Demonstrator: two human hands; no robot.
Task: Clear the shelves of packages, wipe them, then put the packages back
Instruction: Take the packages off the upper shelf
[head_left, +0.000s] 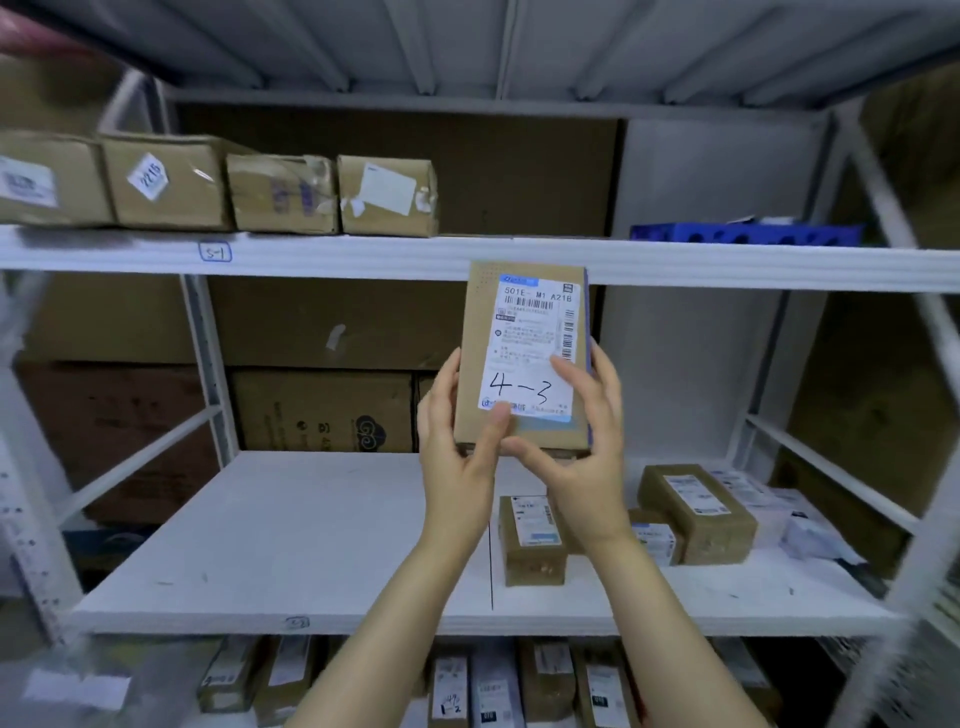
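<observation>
**A:** Where is the package, and who has it?

**B:** The package (519, 358) is in the air in front of the middle shelf (291, 530), stood on end with its label facing the person. The left hand (457, 457) clasps its left edge, thumb across the lower front. The right hand (587, 457) clasps the right edge, thumb on the label. Both hands are grasping it and nothing else.

**A:** What's the step, do you think?

**B:** I'd guess they're reading the handwritten "4-3" to settle where it belongs. The left half of the middle shelf is bare, and a cluster of small packages (696, 512) sits on its right half. I can't tell whether the board has been wiped.

**A:** So how should it be done well?

**B:** Match the number to the tag on the middle shelf's front lip first. That tag is too blurred for me to read. If it matches, lower the package onto the bare part left of the cluster, bottom edge first and label outward. Hold on with both hands until it rests, and steer clear of the cluster, since those small packages lie loose and would shift easily.
</observation>
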